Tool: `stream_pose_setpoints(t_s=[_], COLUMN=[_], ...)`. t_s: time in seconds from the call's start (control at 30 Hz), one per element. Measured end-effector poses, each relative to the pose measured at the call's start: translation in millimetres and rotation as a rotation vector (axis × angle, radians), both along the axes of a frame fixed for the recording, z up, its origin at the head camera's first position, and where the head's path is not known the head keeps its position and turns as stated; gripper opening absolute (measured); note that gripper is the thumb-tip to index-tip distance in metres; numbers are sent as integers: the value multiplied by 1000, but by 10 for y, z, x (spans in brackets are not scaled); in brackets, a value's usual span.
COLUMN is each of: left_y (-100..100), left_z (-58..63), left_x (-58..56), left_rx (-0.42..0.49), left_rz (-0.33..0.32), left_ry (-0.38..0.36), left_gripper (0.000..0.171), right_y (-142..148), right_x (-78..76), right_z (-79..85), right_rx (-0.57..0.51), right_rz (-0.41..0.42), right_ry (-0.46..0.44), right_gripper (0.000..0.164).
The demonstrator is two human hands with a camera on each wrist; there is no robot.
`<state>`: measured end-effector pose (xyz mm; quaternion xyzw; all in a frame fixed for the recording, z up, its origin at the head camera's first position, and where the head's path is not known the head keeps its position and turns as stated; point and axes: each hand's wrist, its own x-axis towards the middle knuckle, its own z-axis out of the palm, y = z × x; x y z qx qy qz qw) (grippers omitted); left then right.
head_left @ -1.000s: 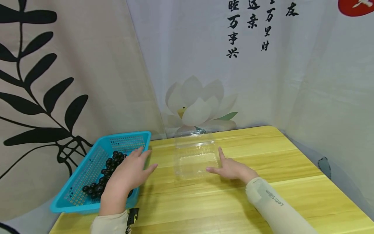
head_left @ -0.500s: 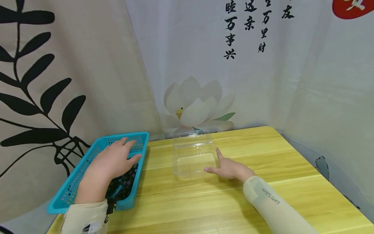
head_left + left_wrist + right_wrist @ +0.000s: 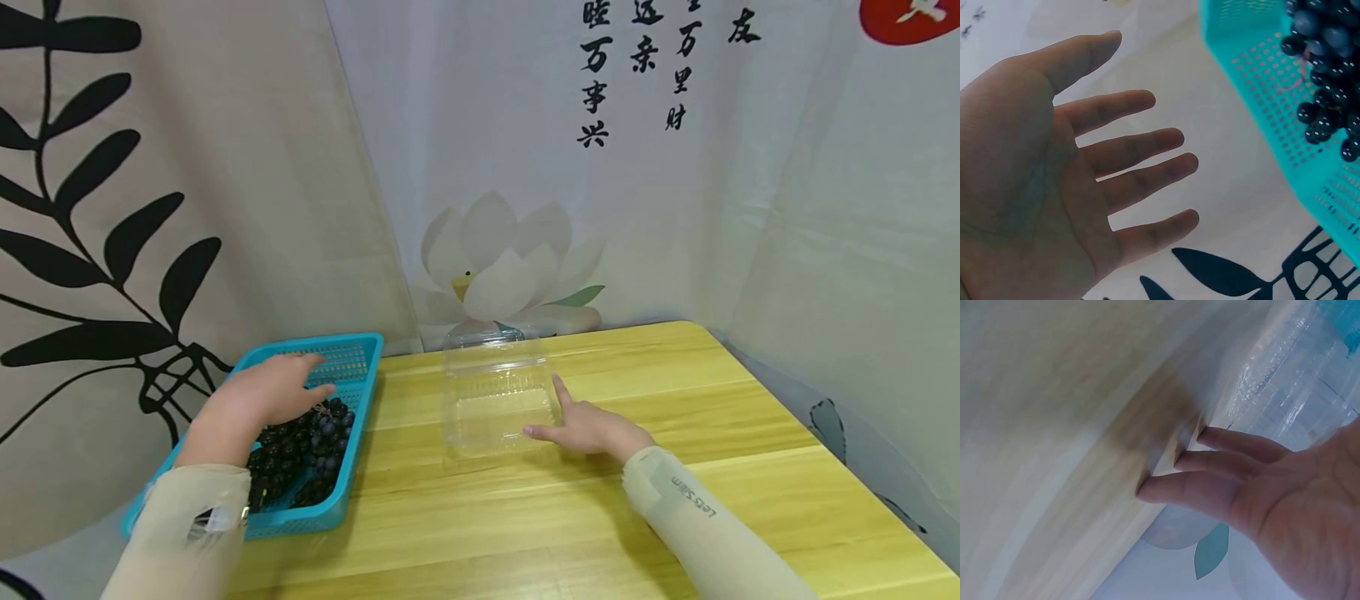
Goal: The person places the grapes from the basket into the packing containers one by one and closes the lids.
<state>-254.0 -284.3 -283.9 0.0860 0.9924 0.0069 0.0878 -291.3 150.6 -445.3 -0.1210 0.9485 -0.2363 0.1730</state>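
Note:
My left hand (image 3: pixel 273 390) hovers over the blue plastic basket (image 3: pixel 300 523) at the left, holding nothing. The left wrist view shows its palm (image 3: pixel 1022 169) bare and its fingers spread and straight, apart from the basket wall (image 3: pixel 1260 106). Bunches of dark grapes (image 3: pixel 303 454) lie in the basket, partly hidden by the hand and sleeve. To the right, a clear plastic box (image 3: pixel 498 408) stands with its lid up at the back. My right hand (image 3: pixel 596 427) rests beside it, thumb and forefinger spread at its right side; its other fingertips (image 3: pixel 1150 485) touch the tabletop.
The wood-grain table (image 3: pixel 465 533) carries the basket and the box. Behind it hangs a pale printed curtain (image 3: pixel 510 125) that reaches the table's back edge. A dark cable (image 3: pixel 18 583) shows in the lower left corner.
My left hand has moved leftward across the basket, uncovering the grapes on its right side. The right hand stays beside the clear box, and the box has not moved.

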Motion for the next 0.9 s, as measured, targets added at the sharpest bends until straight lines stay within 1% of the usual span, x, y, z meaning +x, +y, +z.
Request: stream_pose_setpoints(t_s=[0.13,0.23,0.33,0.43,0.53,0.7,0.8,0.9], left_y=[-28,-52,-99,-125,-129,-111,-119,-150], left_z=[-35,-93,-221,-360,-453,-491,-499,-533], left_x=[-83,-169,-270,-352,-411,-463,-481,-504], left_rx=[-15,-25,-36,-42,-57,-87,-80,-68], left_rz=[13,22,21,10,-6,-5,-1,11], left_ry=[-39,-62,-88,-114,-126,-149,-172,-201], left_gripper=[73,72,68,59,50,50,49,49], right_y=[9,9,8,6,1,5,14,15], right_x=[8,2,-7,-3,-4,-5,-7,-11], right_z=[10,30,38,35,18,27,39,37], right_rx=[-11,-15,-23,-26,-23,-14,-12,-18], right_rz=[-7,-10,-8,-5,-1,2,2,3], right_ry=[-7,-10,-15,-21,-23,-23,-30,-35], right_gripper=[131,130,130,130,129,127,126,127])
